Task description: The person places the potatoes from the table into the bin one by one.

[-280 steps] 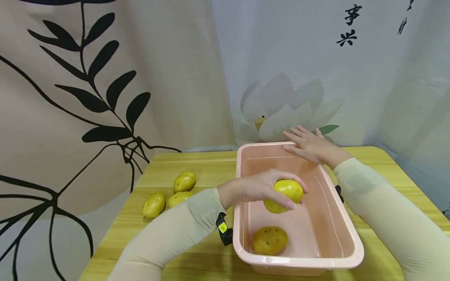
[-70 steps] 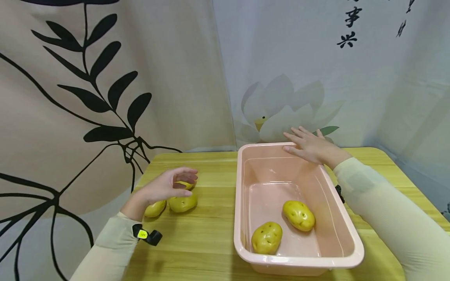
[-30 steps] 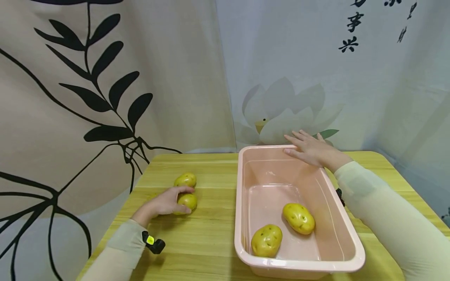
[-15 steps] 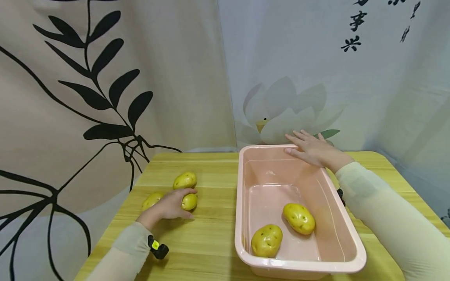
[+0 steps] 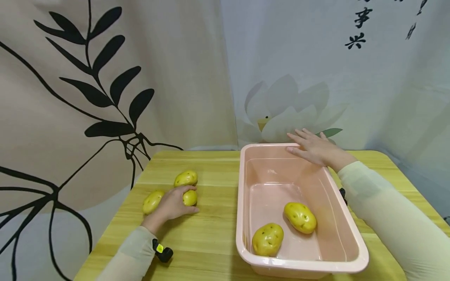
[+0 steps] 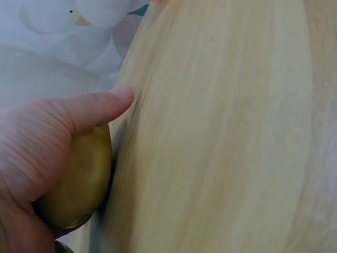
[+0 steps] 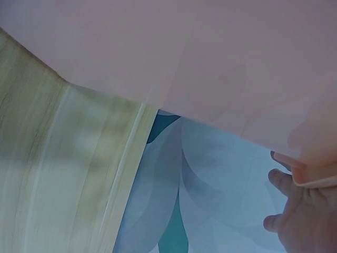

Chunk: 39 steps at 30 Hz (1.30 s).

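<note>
Left hand (image 5: 171,204) curled round a potato (image 5: 190,198) on the wooden table (image 5: 211,238), right hand (image 5: 314,149) spread over the pink tub's rim (image 5: 302,266): looks like the grasping step, next calling for a clean lift.

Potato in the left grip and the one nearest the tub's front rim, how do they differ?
The held potato is in the left grip, while the front tub potato is untouched. The held potato is at the table, outside the pink tub; the front tub potato lies inside. In the head view, the hand hides much of the held potato, but the front tub potato shows almost whole. Both are yellow.
</note>
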Available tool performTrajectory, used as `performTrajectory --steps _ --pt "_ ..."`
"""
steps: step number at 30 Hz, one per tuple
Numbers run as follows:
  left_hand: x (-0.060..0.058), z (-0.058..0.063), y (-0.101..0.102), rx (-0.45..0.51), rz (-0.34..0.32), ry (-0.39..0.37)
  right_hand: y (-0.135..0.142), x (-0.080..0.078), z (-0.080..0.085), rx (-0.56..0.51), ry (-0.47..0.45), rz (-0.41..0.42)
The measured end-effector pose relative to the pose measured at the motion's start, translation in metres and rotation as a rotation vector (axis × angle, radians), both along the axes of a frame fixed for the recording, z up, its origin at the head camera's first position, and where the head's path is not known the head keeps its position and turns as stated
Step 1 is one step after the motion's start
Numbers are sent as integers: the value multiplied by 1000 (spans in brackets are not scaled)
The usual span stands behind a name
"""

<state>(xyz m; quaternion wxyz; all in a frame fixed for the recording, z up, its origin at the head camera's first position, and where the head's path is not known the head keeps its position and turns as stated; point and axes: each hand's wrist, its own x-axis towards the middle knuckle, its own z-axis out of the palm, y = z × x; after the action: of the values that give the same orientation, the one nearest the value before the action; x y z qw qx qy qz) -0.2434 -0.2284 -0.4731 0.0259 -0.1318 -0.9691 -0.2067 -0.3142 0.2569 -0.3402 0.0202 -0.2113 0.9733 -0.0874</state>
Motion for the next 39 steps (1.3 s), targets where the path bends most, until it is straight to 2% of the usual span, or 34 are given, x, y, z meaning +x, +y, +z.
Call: performTrajectory --steps 10,20,32,39 --pt "2 -7 3 38 38 85 2 0 0 -8 -16 0" --pt "3 -14 -2 84 72 91 -1 -2 1 -9 -21 -7" --pt "6 -13 0 91 65 118 0 -1 -1 -14 -46 -21" --pt "8 -9 6 118 53 172 0 -3 0 -8 -30 -15"
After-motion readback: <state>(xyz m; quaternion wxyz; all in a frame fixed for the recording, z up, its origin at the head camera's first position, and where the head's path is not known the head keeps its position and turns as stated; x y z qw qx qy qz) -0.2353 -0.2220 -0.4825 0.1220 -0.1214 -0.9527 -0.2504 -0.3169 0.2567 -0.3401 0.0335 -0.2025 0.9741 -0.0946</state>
